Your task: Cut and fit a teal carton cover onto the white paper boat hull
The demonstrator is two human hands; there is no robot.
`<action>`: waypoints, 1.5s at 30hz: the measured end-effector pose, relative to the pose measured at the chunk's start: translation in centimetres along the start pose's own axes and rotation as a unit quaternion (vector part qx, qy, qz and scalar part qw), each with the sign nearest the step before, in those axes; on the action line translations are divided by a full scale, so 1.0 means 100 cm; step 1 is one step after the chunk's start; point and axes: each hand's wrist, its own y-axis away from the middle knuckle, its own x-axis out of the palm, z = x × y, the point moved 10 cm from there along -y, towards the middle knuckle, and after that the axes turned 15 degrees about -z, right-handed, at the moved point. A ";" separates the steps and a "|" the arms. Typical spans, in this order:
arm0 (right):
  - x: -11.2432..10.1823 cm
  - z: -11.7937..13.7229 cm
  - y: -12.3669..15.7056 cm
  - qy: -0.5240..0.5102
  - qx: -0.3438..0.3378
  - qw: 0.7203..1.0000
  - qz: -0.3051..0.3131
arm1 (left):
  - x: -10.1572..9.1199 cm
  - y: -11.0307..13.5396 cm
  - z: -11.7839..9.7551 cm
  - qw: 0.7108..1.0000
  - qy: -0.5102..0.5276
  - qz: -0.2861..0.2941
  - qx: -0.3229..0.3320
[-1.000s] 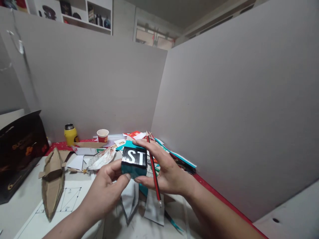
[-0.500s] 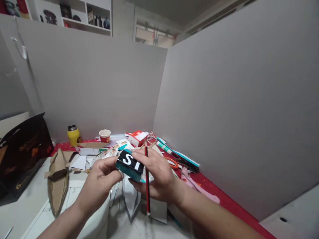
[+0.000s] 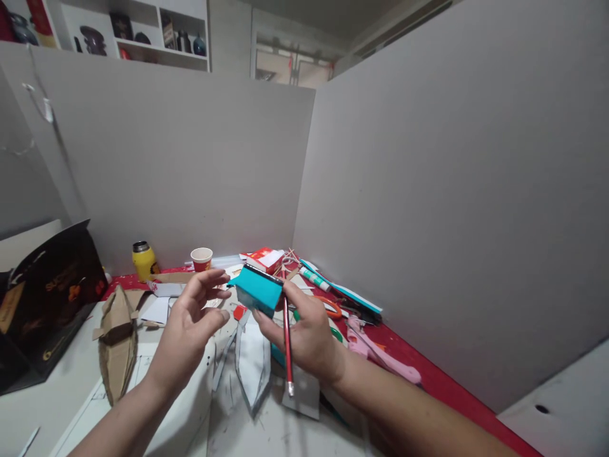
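The right hand [image 3: 314, 333] pinches a pencil [image 3: 288, 343] and the turquoise box [image 3: 259, 287], its long axis slanting down rightward into that grip; the left hand [image 3: 188, 317], empty and half open, hangs just off its left end.

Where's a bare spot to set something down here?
The white table is bare between the bag and the cardboard boat; another patch lies just this side of the pointed white piece. Beyond the right hand it's crowded: red box, tube, orange scissors.
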 end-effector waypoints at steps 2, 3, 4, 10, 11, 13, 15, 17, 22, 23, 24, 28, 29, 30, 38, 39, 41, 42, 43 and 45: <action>0.002 -0.008 -0.001 -0.025 0.060 0.998 0.013 | -0.001 0.001 0.001 1.000 -0.009 -0.016 -0.002; 0.003 -0.011 -0.001 -0.039 0.079 0.996 0.018 | -0.001 0.001 0.003 1.000 -0.009 -0.021 -0.010; 0.004 -0.012 0.000 -0.049 0.087 0.995 0.019 | -0.001 0.002 0.004 0.999 -0.006 -0.024 -0.020; 0.007 -0.011 0.006 -0.019 0.059 0.998 0.014 | 0.011 0.011 0.009 0.999 -0.027 0.016 -0.016; 0.008 -0.012 0.007 -0.013 0.056 0.998 0.014 | 0.013 0.012 0.009 0.999 -0.048 0.019 -0.001; 0.010 -0.015 0.010 -0.006 0.054 0.998 0.017 | 0.018 0.015 0.008 0.995 -0.089 0.027 0.028; 0.014 -0.017 0.013 0.004 0.051 0.998 0.028 | 0.025 0.018 0.008 0.992 -0.106 0.044 0.045; 0.019 -0.017 0.017 0.021 0.037 0.998 0.047 | 0.030 0.020 0.011 0.993 -0.096 0.051 0.043; 0.036 -0.007 0.031 0.040 -0.010 0.991 0.131 | 0.028 0.013 0.026 0.995 -0.083 0.038 0.031; 0.039 -0.005 0.033 0.036 -0.011 0.987 0.154 | 0.024 0.009 0.029 0.995 -0.086 0.028 0.036; 0.042 -0.005 0.035 0.031 -0.007 0.984 0.177 | 0.020 0.006 0.031 0.995 -0.091 0.016 0.044; 0.046 -0.017 0.034 0.021 0.054 0.973 0.225 | 0.013 -0.003 0.040 0.991 -0.116 0.008 0.061; 0.045 -0.022 0.033 0.019 0.072 0.971 0.226 | 0.014 -0.004 0.043 0.991 -0.119 0.013 0.060; 0.045 -0.027 0.032 0.017 0.089 0.971 0.223 | 0.014 -0.004 0.045 0.991 -0.121 0.017 0.060; 0.050 -0.048 0.032 0.004 0.162 0.944 0.286 | 0.022 0.000 0.056 0.964 -0.232 0.024 0.127; 0.051 -0.049 0.032 0.000 0.169 0.938 0.303 | 0.024 0.001 0.058 0.963 -0.238 0.032 0.119; 0.052 -0.056 0.033 -0.012 0.191 0.921 0.339 | 0.025 0.003 0.062 0.963 -0.251 0.038 0.092; 0.052 -0.060 0.035 -0.022 0.204 0.910 0.361 | 0.024 0.003 0.063 0.961 -0.263 0.036 0.080; 0.053 -0.064 0.037 -0.030 0.218 0.897 0.383 | 0.023 0.003 0.063 0.957 -0.277 0.033 0.072; 0.055 -0.072 0.041 -0.044 0.237 0.874 0.422 | 0.024 0.003 0.062 0.949 -0.305 0.041 0.069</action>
